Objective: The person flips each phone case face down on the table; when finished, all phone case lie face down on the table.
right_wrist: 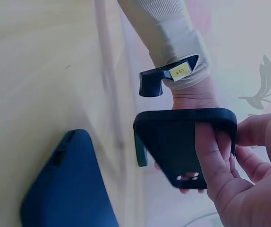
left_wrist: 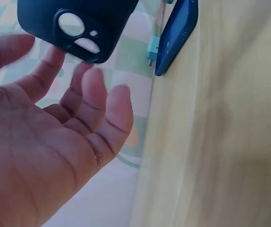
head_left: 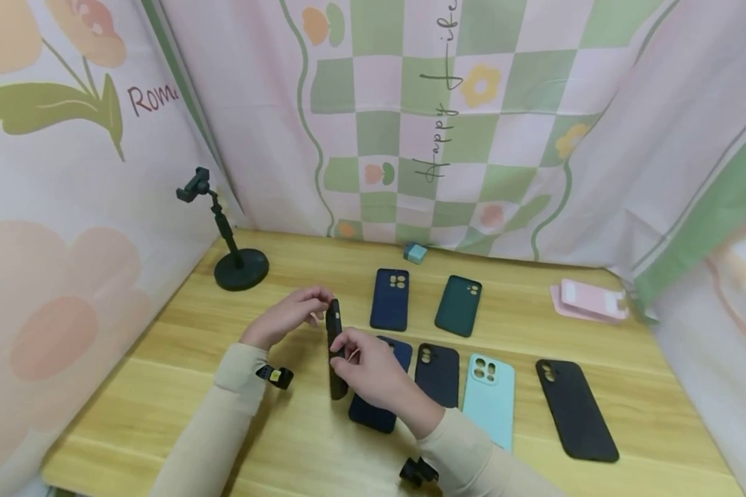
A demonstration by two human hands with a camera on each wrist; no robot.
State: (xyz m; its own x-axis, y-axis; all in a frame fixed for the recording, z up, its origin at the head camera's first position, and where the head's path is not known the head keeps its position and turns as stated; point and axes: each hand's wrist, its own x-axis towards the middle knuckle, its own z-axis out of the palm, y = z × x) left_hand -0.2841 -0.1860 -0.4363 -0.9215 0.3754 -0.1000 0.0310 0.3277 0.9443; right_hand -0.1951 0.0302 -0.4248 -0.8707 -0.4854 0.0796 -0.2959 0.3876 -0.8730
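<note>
A black phone case [head_left: 333, 324] stands on edge above the table, side-on in the head view. My right hand [head_left: 376, 366] pinches its side, and in the right wrist view fingers reach inside the hollow case [right_wrist: 171, 142]. At the far end, by the camera cutouts, is my left hand [head_left: 286, 317]. In the left wrist view the left hand's [left_wrist: 69, 127] loosely bent fingers have their tips right at the case's [left_wrist: 93, 23] cutout edge. Partly hidden below my right hand lies a navy phone case [head_left: 373, 414].
Nearby lie a dark case [head_left: 438, 373], a turquoise case [head_left: 490, 400] and a black case [head_left: 578, 411]. Behind are a blue case [head_left: 385, 307] and a green case [head_left: 456, 310]. A black stand [head_left: 241, 270], a small blue block [head_left: 416, 254] and a pink stand [head_left: 587, 298] stand farther out.
</note>
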